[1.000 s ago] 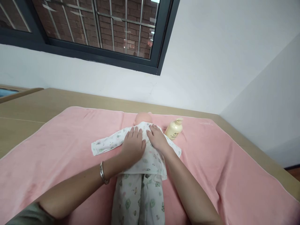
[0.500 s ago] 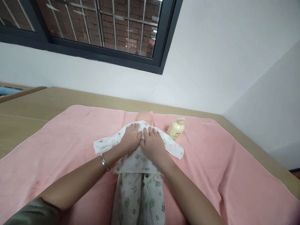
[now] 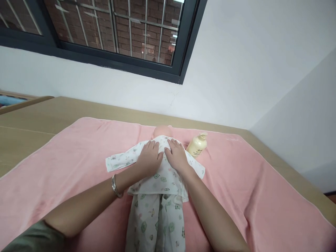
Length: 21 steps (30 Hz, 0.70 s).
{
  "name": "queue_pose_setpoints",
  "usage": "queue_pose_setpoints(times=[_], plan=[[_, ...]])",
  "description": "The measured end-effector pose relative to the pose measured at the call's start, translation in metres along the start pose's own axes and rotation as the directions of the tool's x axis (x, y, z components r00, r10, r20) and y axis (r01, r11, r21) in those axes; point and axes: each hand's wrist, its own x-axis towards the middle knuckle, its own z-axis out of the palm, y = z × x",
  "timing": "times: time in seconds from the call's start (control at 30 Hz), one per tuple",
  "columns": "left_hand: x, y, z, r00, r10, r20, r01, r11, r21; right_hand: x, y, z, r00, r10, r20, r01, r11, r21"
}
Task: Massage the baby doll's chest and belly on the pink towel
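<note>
A baby doll (image 3: 162,131) lies on the pink blanket (image 3: 223,196), its head at the far end. It wears a white printed top (image 3: 164,180) and matching trousers (image 3: 172,224), with both sleeves spread out sideways. My left hand (image 3: 150,159) rests flat on the left side of the doll's upper body, fingers stretched toward its head. On the right side of the chest lies my right hand (image 3: 177,156), also flat with fingers out. A small gap of cloth shows between the two thumbs. Neither hand grips anything.
A pale yellow pump bottle (image 3: 197,144) stands on the blanket just right of the doll's shoulder. Wooden tabletop (image 3: 70,108) shows around the blanket. Behind it rise a white wall (image 3: 223,70) and a dark-framed window (image 3: 118,64) with bars.
My hands have moved apart from the middle of the doll's chest, the right one outward to the right. The lower right corner of the top now shows. The bottle stays put.
</note>
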Motion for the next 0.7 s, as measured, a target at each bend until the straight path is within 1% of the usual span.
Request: queue_pose_setpoints(times=[0.07,0.1,0.13,0.2,0.27,0.3,0.37,0.43,0.47,0.53,0.63,0.7], plan=[[0.000,0.003,-0.011,0.995,0.071,0.064,-0.068,0.997,-0.048,0.002,0.005,-0.007,0.995,-0.074,0.061,0.074,0.997,0.010],[0.002,0.003,-0.015,0.992,0.085,0.091,-0.078,0.994,-0.075,0.002,0.006,-0.011,0.991,-0.103,0.089,0.103,0.995,0.011],[0.005,0.001,-0.017,0.991,0.076,0.111,-0.065,0.993,-0.100,0.002,0.005,-0.013,0.988,-0.114,0.106,0.115,0.993,0.003],[0.013,-0.006,-0.018,0.990,0.005,0.144,0.015,0.990,-0.139,-0.002,-0.002,-0.013,0.992,-0.080,0.102,0.085,0.995,-0.050],[0.023,-0.016,-0.016,0.982,-0.068,0.175,0.101,0.977,-0.186,-0.010,-0.018,-0.010,0.997,-0.031,0.072,0.039,0.991,-0.124],[0.028,-0.021,-0.015,0.978,-0.095,0.183,0.134,0.967,-0.215,-0.015,-0.026,-0.008,0.998,-0.026,0.059,0.035,0.987,-0.154],[0.034,-0.030,-0.013,0.973,-0.132,0.189,0.180,0.945,-0.271,-0.025,-0.042,-0.005,0.996,-0.067,0.056,0.076,0.981,-0.180],[0.035,-0.033,-0.012,0.972,-0.151,0.180,0.198,0.939,-0.282,-0.029,-0.048,-0.005,0.993,-0.102,0.065,0.111,0.981,-0.156],[0.034,-0.032,-0.011,0.974,-0.146,0.172,0.188,0.947,-0.261,-0.029,-0.047,-0.006,0.992,-0.105,0.064,0.112,0.986,-0.125],[0.027,-0.025,-0.008,0.985,-0.105,0.140,0.128,0.978,-0.168,-0.022,-0.037,-0.009,0.995,-0.078,0.055,0.080,0.996,-0.040],[0.007,-0.004,0.001,0.999,-0.010,0.040,0.009,1.000,0.023,-0.006,-0.014,-0.010,0.999,0.000,0.045,-0.003,0.999,0.053],[-0.006,0.009,0.008,0.999,0.043,-0.006,-0.042,0.994,0.101,0.002,-0.002,-0.009,0.999,0.023,0.047,-0.027,0.997,0.066]])
